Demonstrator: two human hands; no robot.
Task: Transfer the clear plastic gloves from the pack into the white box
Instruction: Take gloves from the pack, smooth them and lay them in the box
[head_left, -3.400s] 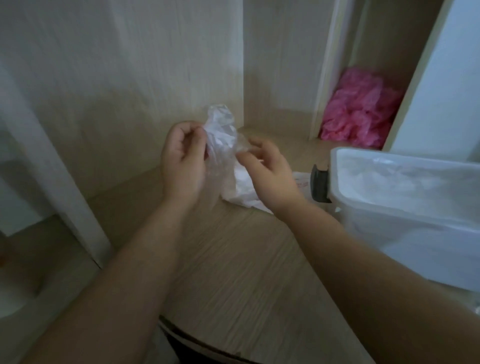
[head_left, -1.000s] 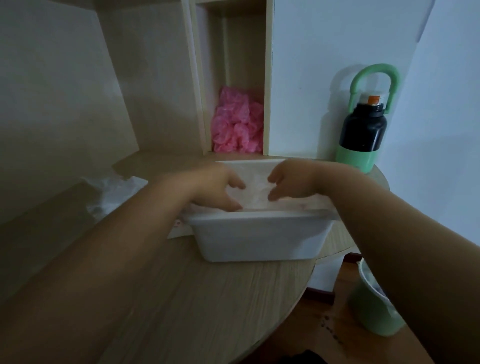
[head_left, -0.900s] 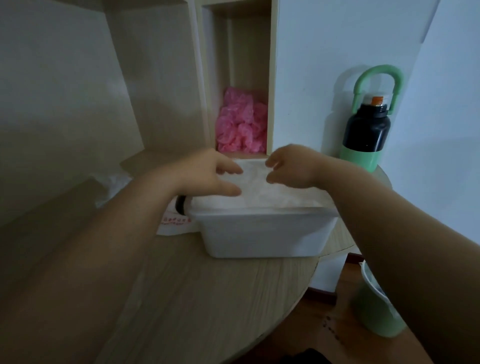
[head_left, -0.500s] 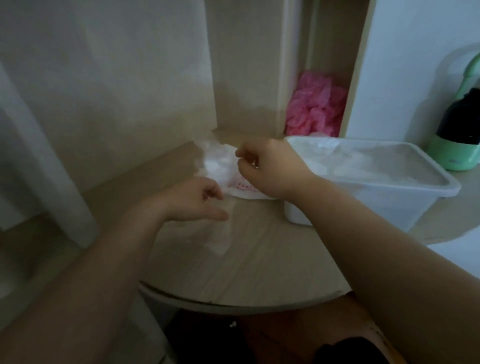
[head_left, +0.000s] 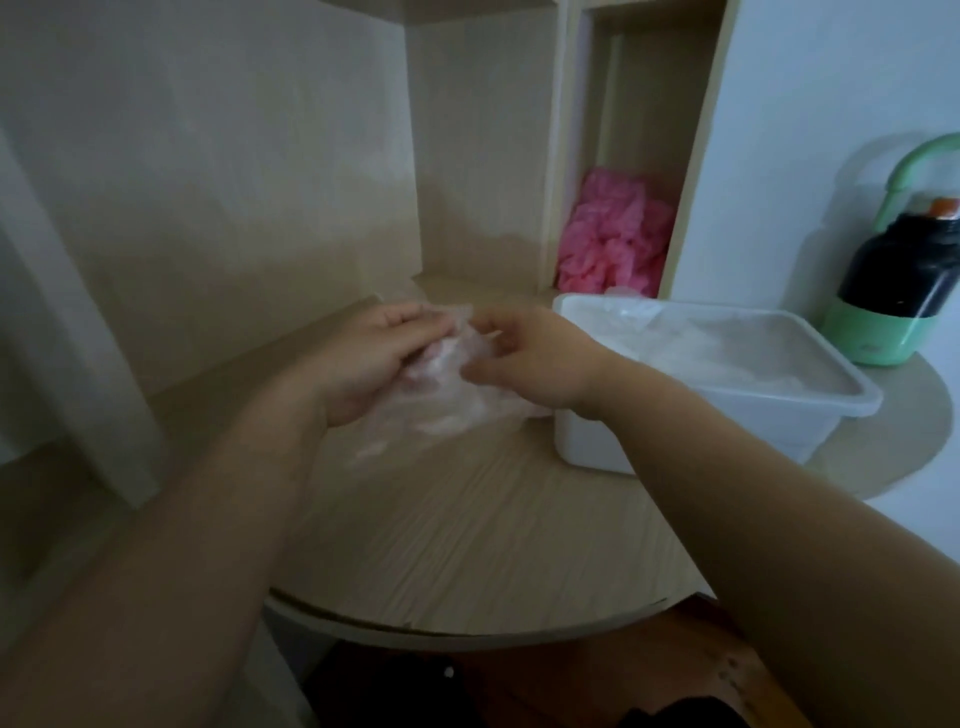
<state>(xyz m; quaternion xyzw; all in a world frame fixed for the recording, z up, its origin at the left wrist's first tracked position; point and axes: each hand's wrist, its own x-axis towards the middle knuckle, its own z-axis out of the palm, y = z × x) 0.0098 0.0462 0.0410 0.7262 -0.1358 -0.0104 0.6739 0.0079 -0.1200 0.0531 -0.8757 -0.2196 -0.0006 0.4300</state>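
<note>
Teasing a wad of clear plastic film (head_left: 441, 405) apart with both hands, just above the table (head_left: 467, 545) and left of the white box (head_left: 675, 431).

The left hand (head_left: 363, 358) curls its fingers round one side of the film and the right hand (head_left: 530, 358) pinches the other side between thumb and fingers. The blur makes it impossible to tell loose gloves from the pack's own wrapper. To do this step well, the left hand should probably anchor the bulk while the right peels off only a thin layer, because film this light clings and drags its neighbours along. Then carry it low over the near rim and press it flat on the crumpled plastic already lying in the box, since it could otherwise spring back out.
</note>
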